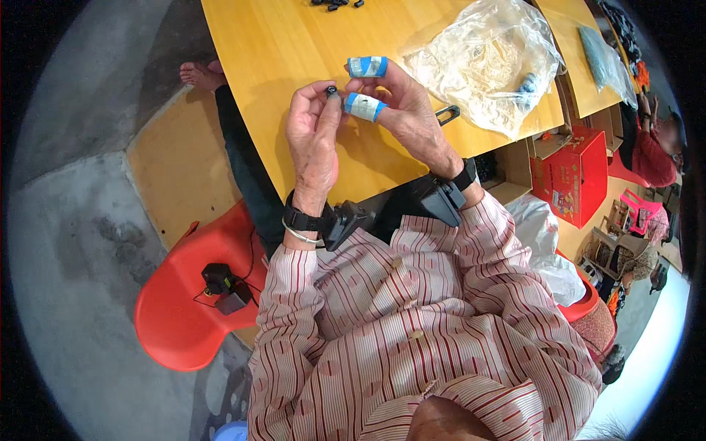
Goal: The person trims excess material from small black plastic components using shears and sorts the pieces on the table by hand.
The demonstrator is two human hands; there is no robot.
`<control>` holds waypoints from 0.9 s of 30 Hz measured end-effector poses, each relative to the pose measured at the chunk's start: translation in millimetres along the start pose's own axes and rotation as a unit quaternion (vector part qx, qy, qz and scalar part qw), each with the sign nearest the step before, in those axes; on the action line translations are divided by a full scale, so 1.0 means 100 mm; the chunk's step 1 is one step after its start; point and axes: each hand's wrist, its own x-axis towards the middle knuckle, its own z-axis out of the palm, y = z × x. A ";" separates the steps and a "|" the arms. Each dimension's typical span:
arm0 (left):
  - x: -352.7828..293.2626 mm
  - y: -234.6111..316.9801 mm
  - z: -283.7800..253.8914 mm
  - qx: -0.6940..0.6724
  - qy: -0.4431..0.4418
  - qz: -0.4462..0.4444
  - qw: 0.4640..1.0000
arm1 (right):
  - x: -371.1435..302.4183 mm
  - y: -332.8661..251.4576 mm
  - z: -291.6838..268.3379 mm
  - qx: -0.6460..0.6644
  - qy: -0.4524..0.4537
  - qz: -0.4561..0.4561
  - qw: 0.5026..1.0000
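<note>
Nearest the camera is the wearer's red-and-white striped shirt (412,323), with a black wrist device (349,223) on the left arm and another boxy black wrist device (441,198) on the right. Beyond them, over the table edge, the left hand (312,136) pinches a small black part (332,90) between thumb and fingertips. The right hand (404,106) is raised just beside it, thumb and forefinger parted; a blue-and-white thumb wrap (364,107) and a matching forefinger wrap (368,67) cover those digits. Whether its other, partly hidden fingers grasp anything, I cannot tell.

The step in hand appears to be close two-handed work on the part, held up above the wooden tabletop (283,66). The next move seems to call for a steady left pinch, the part's end left exposed, and careful placing of the wrapped right digits; the part is small and could slip.

Farther on, a black slotted piece (447,115) lies by the right hand, near a crumpled clear plastic bag (489,62). Small black pieces (334,4) are scattered at the table's far end. Off to the right are a red carton (570,176) and, well away, a co-worker in red (654,156).
</note>
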 end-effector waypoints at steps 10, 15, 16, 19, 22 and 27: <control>-0.04 0.00 -0.04 -0.008 -0.033 0.016 0.999 | -0.08 0.00 0.02 -0.005 0.006 0.010 1.000; -0.05 0.05 -0.06 -0.073 -0.044 -0.010 0.996 | -0.14 0.04 -0.05 -0.051 0.030 -0.080 0.995; -0.06 0.07 -0.06 -0.085 -0.044 -0.019 0.995 | -0.15 0.03 -0.05 -0.049 0.030 -0.079 0.995; -0.08 0.10 -0.07 -0.105 -0.046 -0.031 0.993 | -0.14 -0.07 -0.04 -0.149 0.025 -0.137 0.979; -0.09 0.12 -0.04 -0.102 -0.041 -0.039 0.993 | -0.14 -0.17 -0.02 -0.226 0.014 -0.191 0.955; -0.13 0.16 0.05 -0.078 -0.031 -0.036 0.996 | -0.13 -0.22 -0.02 -0.295 -0.014 -0.258 0.920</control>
